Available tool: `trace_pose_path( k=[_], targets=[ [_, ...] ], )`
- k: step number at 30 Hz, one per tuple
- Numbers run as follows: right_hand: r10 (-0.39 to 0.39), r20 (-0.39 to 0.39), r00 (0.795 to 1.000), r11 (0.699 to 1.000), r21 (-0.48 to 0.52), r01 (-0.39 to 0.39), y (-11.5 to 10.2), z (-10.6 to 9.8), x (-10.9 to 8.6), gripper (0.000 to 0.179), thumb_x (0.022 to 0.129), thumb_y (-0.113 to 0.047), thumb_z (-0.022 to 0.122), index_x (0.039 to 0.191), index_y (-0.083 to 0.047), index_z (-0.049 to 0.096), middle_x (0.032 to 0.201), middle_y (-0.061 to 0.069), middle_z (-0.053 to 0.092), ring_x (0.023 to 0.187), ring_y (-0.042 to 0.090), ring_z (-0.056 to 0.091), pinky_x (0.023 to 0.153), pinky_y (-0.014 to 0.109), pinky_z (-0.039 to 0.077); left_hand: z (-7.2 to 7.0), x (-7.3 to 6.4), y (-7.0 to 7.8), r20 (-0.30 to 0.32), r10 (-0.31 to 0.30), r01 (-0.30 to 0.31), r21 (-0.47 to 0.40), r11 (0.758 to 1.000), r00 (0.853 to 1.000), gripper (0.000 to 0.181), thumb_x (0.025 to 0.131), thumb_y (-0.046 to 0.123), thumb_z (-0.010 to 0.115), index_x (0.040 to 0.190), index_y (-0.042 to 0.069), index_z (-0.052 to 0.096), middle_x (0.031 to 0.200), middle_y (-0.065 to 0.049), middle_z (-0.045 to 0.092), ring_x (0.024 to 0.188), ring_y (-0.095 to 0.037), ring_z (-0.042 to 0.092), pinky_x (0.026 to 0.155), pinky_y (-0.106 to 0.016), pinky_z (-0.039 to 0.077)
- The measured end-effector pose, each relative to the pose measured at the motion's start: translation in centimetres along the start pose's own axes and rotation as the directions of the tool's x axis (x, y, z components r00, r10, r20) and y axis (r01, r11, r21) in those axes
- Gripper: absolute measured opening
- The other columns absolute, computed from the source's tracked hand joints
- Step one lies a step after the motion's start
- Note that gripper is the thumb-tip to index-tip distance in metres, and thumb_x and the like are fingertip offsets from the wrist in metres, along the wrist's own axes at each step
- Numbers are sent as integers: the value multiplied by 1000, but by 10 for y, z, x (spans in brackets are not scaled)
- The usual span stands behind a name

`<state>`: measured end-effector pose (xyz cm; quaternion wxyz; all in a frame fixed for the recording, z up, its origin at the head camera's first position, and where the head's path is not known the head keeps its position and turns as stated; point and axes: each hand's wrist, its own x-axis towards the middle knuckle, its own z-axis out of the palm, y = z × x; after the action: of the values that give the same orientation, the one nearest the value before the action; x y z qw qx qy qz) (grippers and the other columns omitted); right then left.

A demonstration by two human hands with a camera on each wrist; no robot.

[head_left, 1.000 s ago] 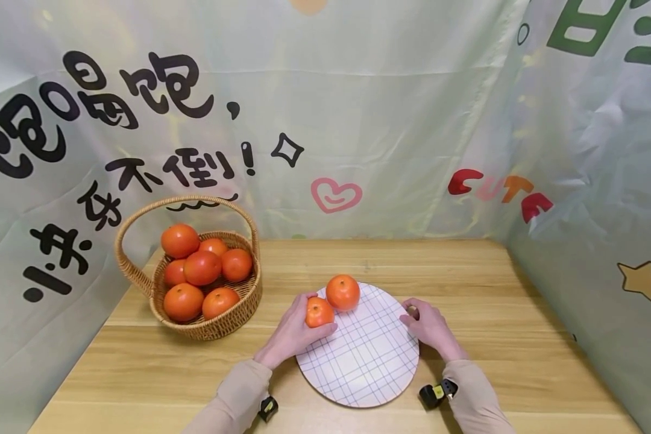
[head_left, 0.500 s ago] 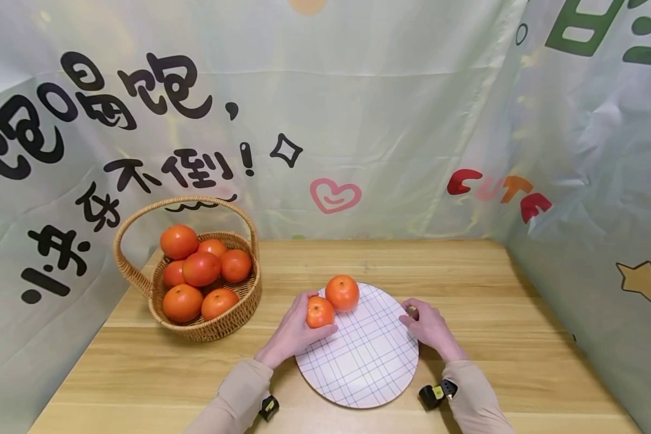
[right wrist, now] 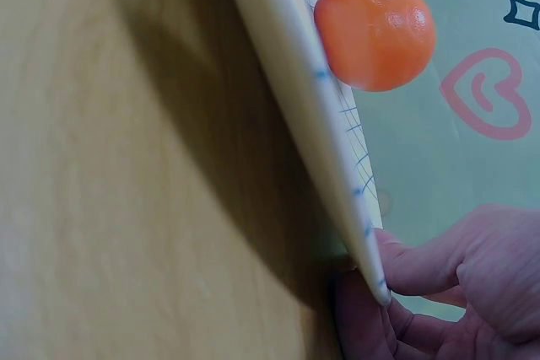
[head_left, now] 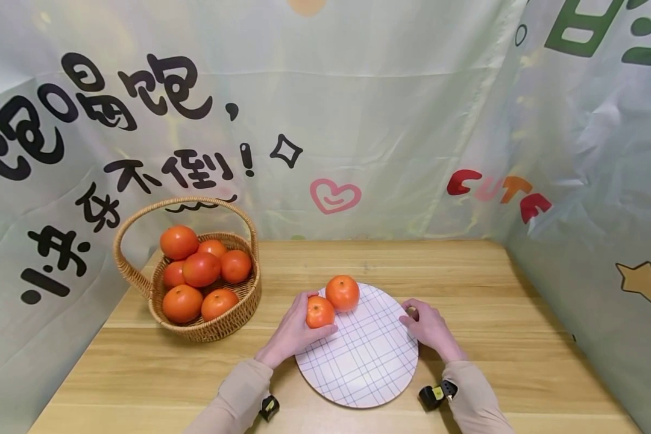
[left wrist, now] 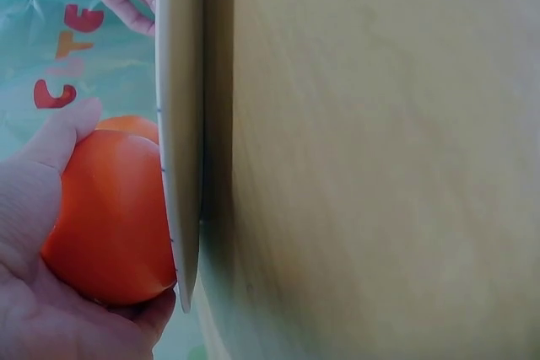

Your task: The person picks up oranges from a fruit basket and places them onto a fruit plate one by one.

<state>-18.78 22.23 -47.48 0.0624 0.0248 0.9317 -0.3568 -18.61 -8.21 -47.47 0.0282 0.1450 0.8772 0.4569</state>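
A round white plate with a blue grid pattern sits on the wooden table in front of me. Near its left edge, my left hand curls around an orange; the left wrist view shows the thumb and fingers about this orange, which rests against the plate's surface. A second orange lies beside it, farther back on the plate. At the right rim, my right hand pinches the plate, thumb over the edge and fingers beneath, as the right wrist view shows.
A wicker basket with a tall handle stands at the left, holding several oranges. Printed cloth hangs behind the wooden table and along both sides.
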Motion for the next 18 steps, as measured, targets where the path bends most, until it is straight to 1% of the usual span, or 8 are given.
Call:
trace_pose_path(
  k=[18],
  targets=[
    [-6, -6, 1000, 1000, -6, 6, 0, 1, -1, 24, 96, -11, 62, 118, -1, 62, 85, 11, 58, 74, 21, 51, 64, 29, 38, 1, -1, 3, -26, 1, 0, 40, 999, 1000, 89, 78, 43, 84, 145, 5, 39, 131, -17, 56, 112, -26, 62, 89, -42, 54]
  ],
)
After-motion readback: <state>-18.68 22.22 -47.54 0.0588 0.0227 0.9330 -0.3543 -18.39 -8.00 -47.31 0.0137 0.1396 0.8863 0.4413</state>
